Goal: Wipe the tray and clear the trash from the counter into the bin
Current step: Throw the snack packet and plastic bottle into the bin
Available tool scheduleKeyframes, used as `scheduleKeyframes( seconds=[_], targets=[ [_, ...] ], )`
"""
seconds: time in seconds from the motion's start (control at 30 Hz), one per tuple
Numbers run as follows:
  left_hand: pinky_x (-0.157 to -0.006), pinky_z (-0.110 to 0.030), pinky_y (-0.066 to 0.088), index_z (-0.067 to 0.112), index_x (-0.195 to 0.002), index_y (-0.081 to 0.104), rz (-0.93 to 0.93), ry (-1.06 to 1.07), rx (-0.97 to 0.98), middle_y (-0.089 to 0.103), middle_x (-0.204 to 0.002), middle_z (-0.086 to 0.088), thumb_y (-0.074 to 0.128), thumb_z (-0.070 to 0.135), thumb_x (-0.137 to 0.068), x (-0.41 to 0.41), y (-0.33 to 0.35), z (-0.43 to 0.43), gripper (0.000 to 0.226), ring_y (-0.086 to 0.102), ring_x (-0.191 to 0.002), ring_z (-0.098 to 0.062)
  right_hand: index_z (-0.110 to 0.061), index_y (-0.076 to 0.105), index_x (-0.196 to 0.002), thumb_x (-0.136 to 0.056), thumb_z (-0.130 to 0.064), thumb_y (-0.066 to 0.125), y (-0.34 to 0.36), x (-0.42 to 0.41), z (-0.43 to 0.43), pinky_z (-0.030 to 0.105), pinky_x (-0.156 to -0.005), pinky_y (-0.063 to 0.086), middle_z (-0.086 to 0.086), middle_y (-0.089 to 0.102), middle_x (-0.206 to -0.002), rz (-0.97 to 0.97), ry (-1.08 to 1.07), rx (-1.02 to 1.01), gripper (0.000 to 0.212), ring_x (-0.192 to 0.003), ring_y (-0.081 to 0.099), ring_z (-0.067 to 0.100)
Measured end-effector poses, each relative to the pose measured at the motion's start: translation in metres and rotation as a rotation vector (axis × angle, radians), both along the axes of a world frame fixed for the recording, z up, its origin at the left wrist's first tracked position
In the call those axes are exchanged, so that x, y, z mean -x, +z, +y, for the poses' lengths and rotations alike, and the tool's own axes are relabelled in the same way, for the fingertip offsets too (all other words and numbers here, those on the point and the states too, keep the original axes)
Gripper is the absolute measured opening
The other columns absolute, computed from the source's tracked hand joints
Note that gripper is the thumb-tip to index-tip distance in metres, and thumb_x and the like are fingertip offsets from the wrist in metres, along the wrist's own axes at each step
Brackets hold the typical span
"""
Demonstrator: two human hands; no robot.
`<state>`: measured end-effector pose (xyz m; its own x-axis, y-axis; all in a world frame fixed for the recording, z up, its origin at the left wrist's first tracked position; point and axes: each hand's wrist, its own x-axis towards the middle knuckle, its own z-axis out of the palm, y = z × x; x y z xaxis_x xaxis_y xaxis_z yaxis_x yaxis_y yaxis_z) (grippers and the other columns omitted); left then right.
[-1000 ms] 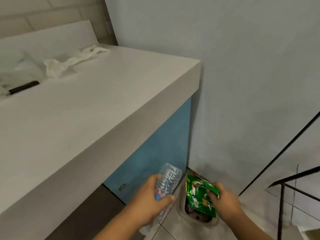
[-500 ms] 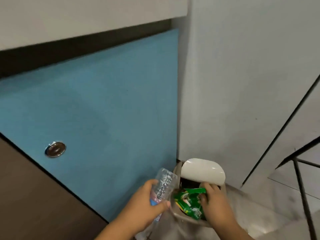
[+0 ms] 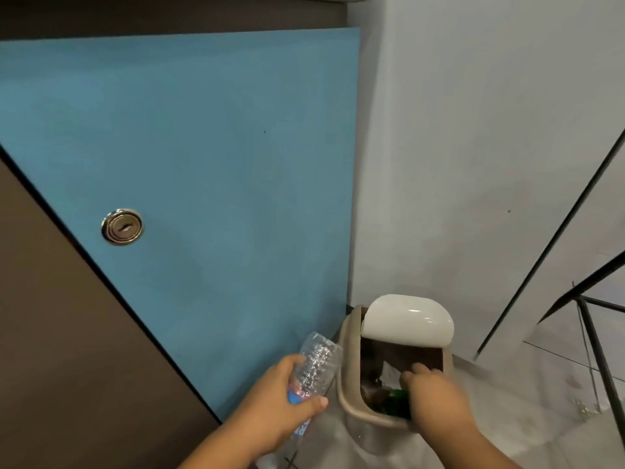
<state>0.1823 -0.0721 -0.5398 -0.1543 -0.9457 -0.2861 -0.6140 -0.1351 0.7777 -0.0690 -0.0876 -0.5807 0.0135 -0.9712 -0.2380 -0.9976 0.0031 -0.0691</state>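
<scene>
The left grip [image 3: 284,397] reaches in from the near edge, fingers and thumb wrapped round a clear bottle [image 3: 318,357] tilted just left of the bin [image 3: 345,384]. The right grip [image 3: 433,394] hangs knuckles-up in the bin's mouth over a green wrapper [image 3: 395,401]; whether it holds that wrapper cannot be told.

Pale tiled floor [image 3: 527,404] w/ beige plastic swing-lid bin [image 3: 348,406] standing on it, next to blue cabinet door [image 3: 203,157].
</scene>
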Motion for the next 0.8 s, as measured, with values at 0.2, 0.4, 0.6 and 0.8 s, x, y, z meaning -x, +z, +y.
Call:
scheduleKeyframes(
  seconds=[0.2, 0.4, 0.6, 0.8],
  targets=[
    [-0.078, -0.003, 0.036, 0.061, -0.105, 0.038, -0.074, -0.051, 0.031, 0.050, -0.109, 0.016, 0.074, 0.046, -0.071, 0.003, -0.002, 0.005, 0.052, 0.053, -0.096, 0.006, -0.032, 0.061, -0.108, -0.095, -0.032, 0.047, -0.008, -0.006, 0.002, 0.023, -0.083, 0.047, -0.008, 0.057, -0.104, -0.212, -0.017, 0.172, 0.020, -0.096, 0.053, 0.011],
    [-0.080, -0.017, 0.047, 0.033, -0.100, 0.050, 0.056, 0.062, 0.013, 0.061, -0.100, 0.007, 0.077, 0.040, -0.064, 0.033, 0.003, -0.008, 0.045, 0.060, -0.088, -0.004, -0.043, 0.047, -0.095, -0.089, -0.041, 0.058, 0.008, -0.017, 0.020, 0.010, -0.073, 0.043, -0.017, 0.055, -0.091, -0.783, 0.062, 0.246, 0.012, -0.087, 0.056, -0.001],
    [-0.065, -0.031, 0.055, 0.009, -0.110, 0.052, 0.597, 0.362, -0.181, 0.070, -0.098, -0.014, 0.078, 0.037, -0.072, 0.069, 0.019, -0.020, 0.054, 0.070, -0.082, -0.024, -0.046, 0.036, -0.117, -0.078, -0.065, 0.058, 0.017, -0.025, 0.036, 0.015, -0.069, 0.048, -0.016, 0.040, -0.117, -0.982, 0.281, 0.482, 0.049, -0.092, 0.056, 0.009],
    [-0.060, -0.035, 0.059, 0.004, -0.119, 0.058, 0.943, 0.438, -0.456, 0.069, -0.105, -0.024, 0.057, 0.041, -0.088, 0.077, 0.029, -0.010, 0.048, 0.068, -0.084, -0.032, -0.033, 0.048, -0.120, -0.079, -0.049, 0.066, 0.028, -0.018, 0.037, 0.017, -0.081, 0.050, -0.005, 0.041, -0.127, -0.905, 0.340, 0.776, 0.047, -0.104, 0.053, 0.001]
  ],
)
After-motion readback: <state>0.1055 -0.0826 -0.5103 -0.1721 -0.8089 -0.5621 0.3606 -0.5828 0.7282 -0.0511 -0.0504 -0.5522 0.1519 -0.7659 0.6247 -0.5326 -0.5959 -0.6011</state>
